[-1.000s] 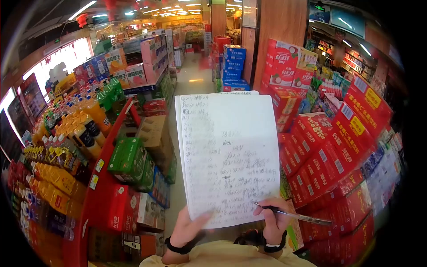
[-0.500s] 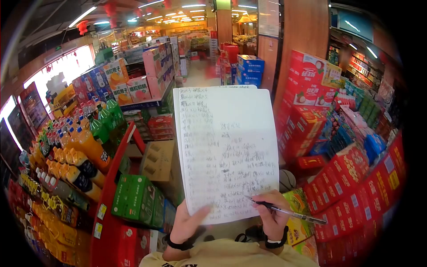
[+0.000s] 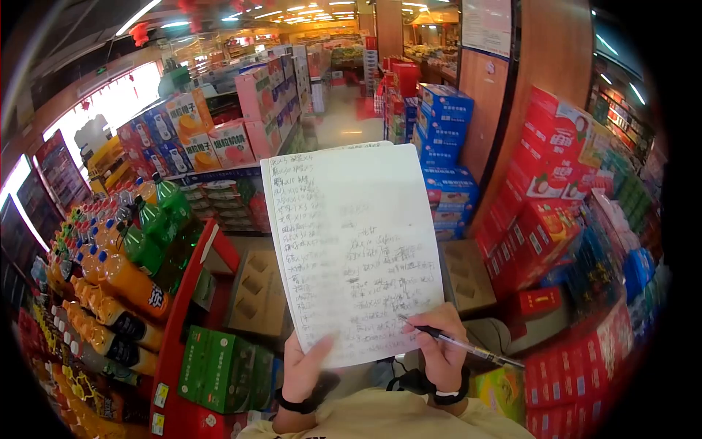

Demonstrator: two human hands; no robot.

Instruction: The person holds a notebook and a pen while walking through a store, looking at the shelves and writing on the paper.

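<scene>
An open notebook [image 3: 333, 212] with handwritten lines fills the middle of the head view, held up in front of my body. My left hand [image 3: 301, 369] grips its lower left edge, thumb lying over the page and the other fingers hidden behind. A black and clear pen [image 3: 472, 350] sits between the thumb and fingers of my right hand [image 3: 441, 351], its tip right at the lower part of the written page. Both wrists carry dark bands.
Bottles of drink [image 3: 135, 278] line the red shelf [image 3: 179, 307] on the left, with green boxes [image 3: 219, 369] below. Blue cartons [image 3: 446, 124] stand by a wooden pillar [image 3: 545, 51]. Red cartons [image 3: 537, 168] are stacked at right. An aisle [image 3: 351, 121] runs ahead.
The view has shifted, bringing the blue cartons and a brown carton right of the notebook into fuller view. The notebook sits a little further left in view, with both hands still holding as before.
</scene>
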